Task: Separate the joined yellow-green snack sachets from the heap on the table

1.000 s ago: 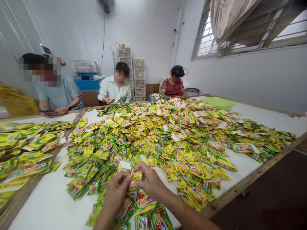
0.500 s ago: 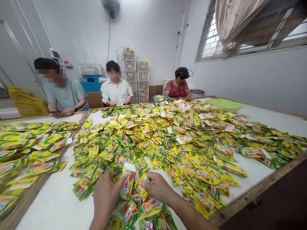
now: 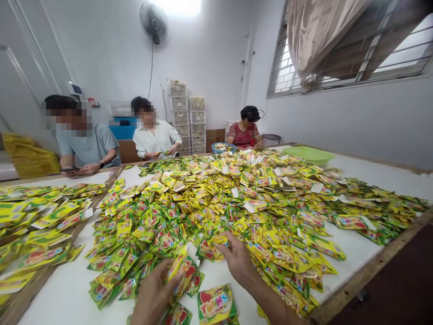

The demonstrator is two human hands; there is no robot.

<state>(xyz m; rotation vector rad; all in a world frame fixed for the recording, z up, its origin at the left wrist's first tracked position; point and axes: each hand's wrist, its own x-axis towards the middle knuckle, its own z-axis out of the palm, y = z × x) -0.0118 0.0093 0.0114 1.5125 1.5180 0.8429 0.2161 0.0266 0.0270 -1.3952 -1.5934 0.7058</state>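
My left hand [image 3: 157, 289] is closed around a small yellow-green carton [image 3: 184, 269], tilted, with its white end flap standing up. To its right, my right hand [image 3: 238, 259] has thumb and fingers pinched on a yellow sachet [image 3: 220, 239] at the near edge of the pile. Behind both hands spreads a big heap of small yellow and green sachets [image 3: 169, 225]. A flat "TWINS" packet [image 3: 217, 304] lies on the white tabletop below my right hand, and loose green sachets lie beneath my left one.
Filled cartons [image 3: 50, 253] lie left of a wooden divider [image 3: 76, 239]. At the back stand a green basin [image 3: 309, 154] and a blue basket [image 3: 223, 147]. Three people sit across the table; one [image 3: 157, 140] handles sachets. A wooden rim [image 3: 368, 266] edges the right side.
My right hand has moved up and right, from beside the carton to the heap. My left hand has tipped the carton rightward. The camera view has shifted slightly.
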